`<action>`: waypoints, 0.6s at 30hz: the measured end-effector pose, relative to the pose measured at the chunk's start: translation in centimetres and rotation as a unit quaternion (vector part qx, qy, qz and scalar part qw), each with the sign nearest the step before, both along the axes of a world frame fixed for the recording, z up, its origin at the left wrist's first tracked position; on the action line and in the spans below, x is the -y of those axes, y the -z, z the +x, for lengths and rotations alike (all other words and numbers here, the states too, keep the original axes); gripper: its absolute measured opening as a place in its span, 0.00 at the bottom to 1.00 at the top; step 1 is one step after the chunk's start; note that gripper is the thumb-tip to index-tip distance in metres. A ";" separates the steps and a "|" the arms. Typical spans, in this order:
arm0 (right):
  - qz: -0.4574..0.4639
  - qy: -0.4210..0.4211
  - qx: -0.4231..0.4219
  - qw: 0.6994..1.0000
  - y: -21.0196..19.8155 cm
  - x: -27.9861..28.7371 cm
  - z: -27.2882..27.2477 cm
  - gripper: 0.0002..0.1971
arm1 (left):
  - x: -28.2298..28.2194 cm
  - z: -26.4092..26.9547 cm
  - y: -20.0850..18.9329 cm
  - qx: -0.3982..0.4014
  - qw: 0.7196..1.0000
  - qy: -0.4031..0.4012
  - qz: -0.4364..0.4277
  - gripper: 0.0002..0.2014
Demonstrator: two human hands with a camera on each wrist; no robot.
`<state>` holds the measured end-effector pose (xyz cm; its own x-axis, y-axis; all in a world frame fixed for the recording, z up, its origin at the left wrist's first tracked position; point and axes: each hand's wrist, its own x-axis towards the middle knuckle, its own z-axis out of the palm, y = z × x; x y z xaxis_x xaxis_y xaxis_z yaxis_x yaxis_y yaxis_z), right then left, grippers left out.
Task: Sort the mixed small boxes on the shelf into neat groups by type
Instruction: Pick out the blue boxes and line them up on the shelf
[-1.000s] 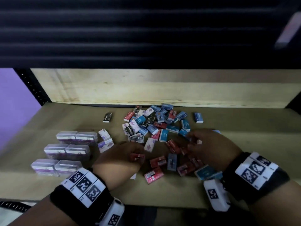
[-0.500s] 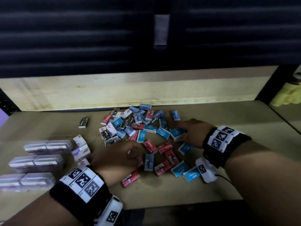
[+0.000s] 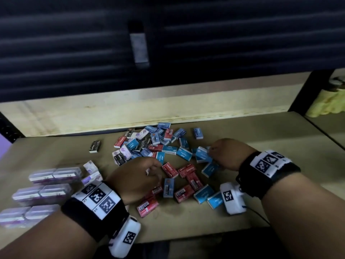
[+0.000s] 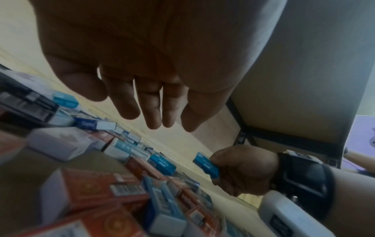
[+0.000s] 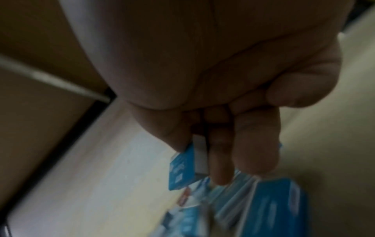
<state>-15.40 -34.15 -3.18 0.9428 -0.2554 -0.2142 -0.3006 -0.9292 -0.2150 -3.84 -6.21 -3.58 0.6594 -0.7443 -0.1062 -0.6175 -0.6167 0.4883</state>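
A heap of mixed small boxes [image 3: 149,143] in blue, red, black and white-purple lies mid-shelf. My right hand [image 3: 212,154] is at the heap's right side and grips a blue box [image 3: 202,155]; the right wrist view shows its fingers [image 5: 253,144] pinching that blue box [image 5: 182,166]. My left hand [image 3: 153,171] hovers over red boxes [image 3: 186,171] near the front. In the left wrist view its fingers [image 4: 154,112] hang straight and hold nothing. Two blue boxes [image 3: 204,193] lie at the front right, by my right wrist.
Clear packs with purple labels [image 3: 54,174] stand in rows at the left. One black box [image 3: 95,146] lies apart, left of the heap. A wooden board [image 3: 130,113] closes the back. A black post [image 3: 308,90] and a yellow object [image 3: 326,103] are at the right.
My right hand has moved from the front of the heap to its right side and taken hold of a blue box. The left hand has stayed over the red boxes.
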 end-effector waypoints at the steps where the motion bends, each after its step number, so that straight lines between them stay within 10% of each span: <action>1: 0.032 0.006 0.013 0.999 0.1 -0.2 -0.6 0.17 | 0.3 0.1 -0.1 -0.001 1.000 -0.001 -0.002 0.13; 11: 0.300 0.152 0.144 0.931 -0.8 -0.4 -5.8 0.10 | 5.4 -2.1 -0.3 0.012 0.989 0.129 0.071 0.19; 18: 0.304 0.223 0.162 0.912 -0.9 0.0 -8.3 0.07 | 9.9 -5.5 0.3 0.043 0.961 0.228 0.147 0.29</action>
<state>-23.69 -34.20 -2.24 0.8127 -0.5562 -0.1739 -0.4495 -0.4084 -0.7945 -9.33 -16.15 -3.89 0.2871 -0.9042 -0.3164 -0.8869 -0.3757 0.2688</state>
